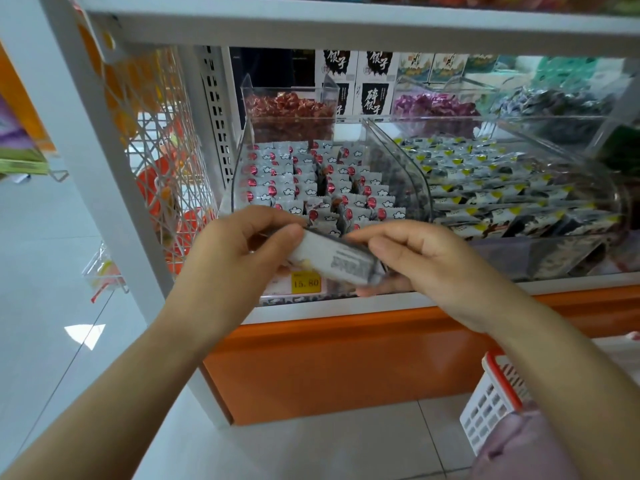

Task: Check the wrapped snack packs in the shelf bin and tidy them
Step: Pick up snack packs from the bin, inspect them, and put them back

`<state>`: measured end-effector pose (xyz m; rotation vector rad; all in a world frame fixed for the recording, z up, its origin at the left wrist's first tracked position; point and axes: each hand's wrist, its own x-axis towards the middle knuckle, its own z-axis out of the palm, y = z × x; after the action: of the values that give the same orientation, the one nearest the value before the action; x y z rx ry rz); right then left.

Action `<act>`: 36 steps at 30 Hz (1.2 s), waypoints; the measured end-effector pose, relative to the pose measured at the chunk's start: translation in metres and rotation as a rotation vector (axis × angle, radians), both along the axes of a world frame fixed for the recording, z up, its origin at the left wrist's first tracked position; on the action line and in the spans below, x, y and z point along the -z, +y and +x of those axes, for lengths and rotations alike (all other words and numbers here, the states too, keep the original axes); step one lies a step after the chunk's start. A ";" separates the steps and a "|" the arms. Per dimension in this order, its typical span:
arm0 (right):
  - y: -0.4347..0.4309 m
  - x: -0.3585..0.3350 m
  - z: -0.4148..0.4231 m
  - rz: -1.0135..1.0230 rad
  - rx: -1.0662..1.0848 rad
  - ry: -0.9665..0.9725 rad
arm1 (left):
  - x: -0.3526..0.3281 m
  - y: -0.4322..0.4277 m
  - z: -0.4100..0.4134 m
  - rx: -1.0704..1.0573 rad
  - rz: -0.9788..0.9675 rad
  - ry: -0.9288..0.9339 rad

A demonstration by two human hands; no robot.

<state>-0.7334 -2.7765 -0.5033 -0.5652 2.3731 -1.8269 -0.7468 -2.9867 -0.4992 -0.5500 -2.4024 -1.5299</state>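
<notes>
A silver-grey wrapped snack pack point(337, 261) with dark printing on its back is held in front of the shelf. My left hand point(239, 251) pinches its left end between thumb and fingers. My right hand point(419, 254) grips its right end, fingers curled under it. Behind the hands stands a clear plastic bin point(242, 164) filled with several rows of the same silver packs point(311, 181) bearing red marks and white clouds; some packs near the middle stand crooked.
A neighbouring clear bin point(616, 202) on the right holds packs with yellow and black marks. Red-wrapped candies point(291, 109) and purple ones point(433, 105) fill bins behind. A yellow price tag point(305, 282) sits on the shelf edge. A white and red basket point(491, 400) stands lower right.
</notes>
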 end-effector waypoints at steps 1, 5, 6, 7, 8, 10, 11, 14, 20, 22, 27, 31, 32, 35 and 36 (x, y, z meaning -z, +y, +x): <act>-0.002 0.001 0.001 -0.072 -0.014 -0.021 | -0.001 -0.001 -0.001 -0.037 0.045 -0.002; -0.016 0.000 -0.003 -0.132 0.093 0.130 | -0.005 -0.006 -0.007 -0.104 0.099 0.039; -0.018 0.000 -0.007 -0.176 0.151 0.146 | -0.005 -0.009 -0.010 -0.153 -0.005 0.122; -0.020 0.000 -0.011 -0.228 0.215 0.151 | -0.005 -0.014 -0.014 -0.211 -0.153 0.216; -0.020 -0.001 -0.016 -0.262 0.275 0.156 | -0.003 -0.019 -0.020 -0.260 -0.311 0.288; -0.022 -0.004 -0.028 -0.290 0.362 0.179 | 0.001 -0.027 -0.028 -0.306 -0.581 0.276; -0.025 -0.006 -0.033 -0.298 0.389 0.199 | 0.004 -0.028 -0.030 -0.311 -0.677 0.233; -0.039 -0.013 -0.051 -0.238 0.435 0.286 | 0.012 -0.029 -0.030 -0.265 -0.816 0.186; -0.070 -0.030 -0.085 0.252 0.355 0.428 | 0.015 -0.035 -0.029 -0.228 -0.755 0.179; -0.080 -0.031 -0.091 0.393 0.292 0.519 | 0.015 -0.038 -0.026 -0.203 -0.713 0.161; -0.100 -0.021 -0.107 0.770 0.221 0.563 | 0.009 -0.044 -0.024 -0.217 -0.544 0.226; -0.096 -0.015 -0.112 0.970 0.097 0.524 | 0.010 -0.045 -0.024 -0.222 -0.533 0.263; -0.094 -0.016 -0.114 0.929 0.095 0.499 | 0.011 -0.045 -0.024 -0.221 -0.532 0.260; -0.093 -0.025 -0.121 0.668 0.185 0.443 | 0.010 -0.045 -0.024 -0.226 -0.522 0.247; -0.094 -0.027 -0.123 0.637 0.217 0.449 | 0.010 -0.045 -0.024 -0.227 -0.522 0.248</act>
<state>-0.8568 -2.8706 -0.4764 -0.7034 3.1982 -0.9419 -0.7712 -3.0322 -0.5092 -0.5017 -2.5487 -0.6921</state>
